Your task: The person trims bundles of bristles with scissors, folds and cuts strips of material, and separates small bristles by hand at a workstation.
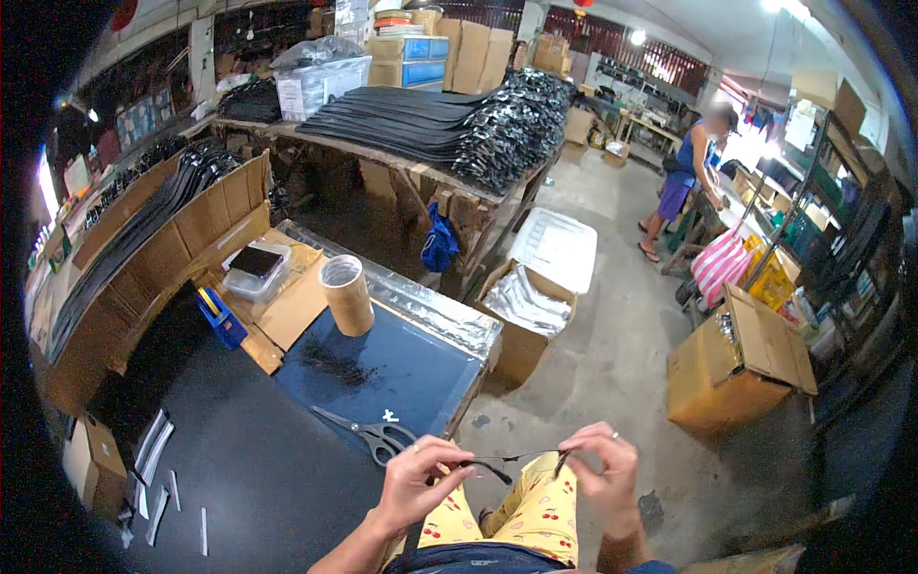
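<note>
Both hands are working close under the camera, over the lap in yellow cherry-print shorts. Starting at the left, the left hand is pinching one end of a thin black strip, its fingers curling narrow around it, thumb pressing against the forefinger. That strip is stretching straight across to the right hand, whose fingertips are closing tight on the other end, so it is hanging taut between the two pinches, just above the knees. It is looking light, slim and bendable, probably a little springy; judging by its thinness, holding it near both ends as now seems the sure grip, since a middle hold would let the ends droop. Just left of the left fingers and slightly beyond, grey-handled scissors are lying on the dark table, and farther beyond them a cardboard tube is standing upright. Well beyond the right fingers, a brown carton is sitting on the concrete floor.
</note>
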Action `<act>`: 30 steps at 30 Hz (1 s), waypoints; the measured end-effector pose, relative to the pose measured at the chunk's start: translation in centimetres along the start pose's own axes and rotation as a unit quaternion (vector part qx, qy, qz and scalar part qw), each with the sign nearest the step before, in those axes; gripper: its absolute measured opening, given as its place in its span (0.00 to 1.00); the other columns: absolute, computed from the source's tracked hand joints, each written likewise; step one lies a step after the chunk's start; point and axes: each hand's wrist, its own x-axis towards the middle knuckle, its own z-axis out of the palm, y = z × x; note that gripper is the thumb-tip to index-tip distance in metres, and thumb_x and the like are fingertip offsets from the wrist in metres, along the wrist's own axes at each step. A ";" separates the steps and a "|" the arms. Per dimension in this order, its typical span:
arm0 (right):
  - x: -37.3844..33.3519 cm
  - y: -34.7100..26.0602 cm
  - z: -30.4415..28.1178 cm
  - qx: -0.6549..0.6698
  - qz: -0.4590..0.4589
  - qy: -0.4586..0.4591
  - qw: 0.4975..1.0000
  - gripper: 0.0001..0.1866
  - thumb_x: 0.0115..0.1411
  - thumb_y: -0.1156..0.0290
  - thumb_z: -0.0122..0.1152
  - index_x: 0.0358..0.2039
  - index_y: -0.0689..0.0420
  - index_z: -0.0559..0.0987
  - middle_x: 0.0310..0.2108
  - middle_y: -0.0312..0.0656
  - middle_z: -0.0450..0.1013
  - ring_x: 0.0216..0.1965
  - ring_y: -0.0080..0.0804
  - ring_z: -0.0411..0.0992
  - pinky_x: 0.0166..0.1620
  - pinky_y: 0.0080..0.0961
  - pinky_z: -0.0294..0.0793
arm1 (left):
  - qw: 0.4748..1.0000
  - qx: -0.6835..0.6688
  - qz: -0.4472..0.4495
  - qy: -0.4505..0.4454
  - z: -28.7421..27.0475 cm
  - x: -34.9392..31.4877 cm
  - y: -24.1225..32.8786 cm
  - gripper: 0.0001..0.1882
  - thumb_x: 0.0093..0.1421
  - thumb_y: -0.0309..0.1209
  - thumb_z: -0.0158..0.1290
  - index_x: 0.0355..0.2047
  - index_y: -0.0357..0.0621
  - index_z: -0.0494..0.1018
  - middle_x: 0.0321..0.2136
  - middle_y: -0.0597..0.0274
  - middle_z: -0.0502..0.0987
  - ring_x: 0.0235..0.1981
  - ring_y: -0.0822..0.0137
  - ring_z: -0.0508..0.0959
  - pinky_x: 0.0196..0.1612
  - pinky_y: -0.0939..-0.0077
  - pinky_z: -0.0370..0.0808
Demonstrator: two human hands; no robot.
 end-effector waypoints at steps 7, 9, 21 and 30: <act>5.0 -6.0 -3.7 0.096 -0.049 -0.070 0.992 0.12 0.40 0.83 0.68 0.29 0.61 0.80 0.26 0.42 0.75 0.25 0.25 0.73 0.29 0.19 0.72 | 0.968 -0.060 0.193 0.151 -4.5 0.3 7.2 0.12 0.43 0.24 0.65 0.28 0.36 0.75 0.24 0.57 0.76 0.25 0.70 0.76 0.27 0.80 0.71; 5.7 -7.6 -2.6 0.313 -0.126 -0.038 0.941 0.13 0.42 0.83 0.68 0.31 0.62 0.80 0.25 0.43 0.74 0.22 0.25 0.72 0.25 0.18 0.71 | 0.957 -0.086 0.259 0.101 -5.8 0.4 9.4 0.13 0.42 0.26 0.65 0.27 0.39 0.73 0.25 0.57 0.74 0.23 0.69 0.74 0.25 0.80 0.69; 7.2 -9.9 -4.1 0.278 -0.233 -0.138 0.922 0.13 0.50 0.68 0.68 0.29 0.54 0.71 0.27 0.37 0.67 0.19 0.22 0.69 0.22 0.15 0.64 | 0.886 -0.260 0.355 0.145 -4.5 -0.9 14.2 0.16 0.46 0.24 0.63 0.31 0.42 0.67 0.27 0.62 0.63 0.18 0.75 0.65 0.17 0.85 0.71; 4.3 -11.4 -5.3 0.291 -0.368 -0.023 0.883 0.14 0.49 0.69 0.67 0.34 0.52 0.72 0.32 0.36 0.67 0.24 0.22 0.71 0.27 0.16 0.67 | 0.800 -0.285 0.510 0.139 -5.9 -1.6 16.2 0.08 0.51 0.40 0.58 0.30 0.58 0.74 0.34 0.67 0.67 0.32 0.75 0.66 0.38 0.82 0.64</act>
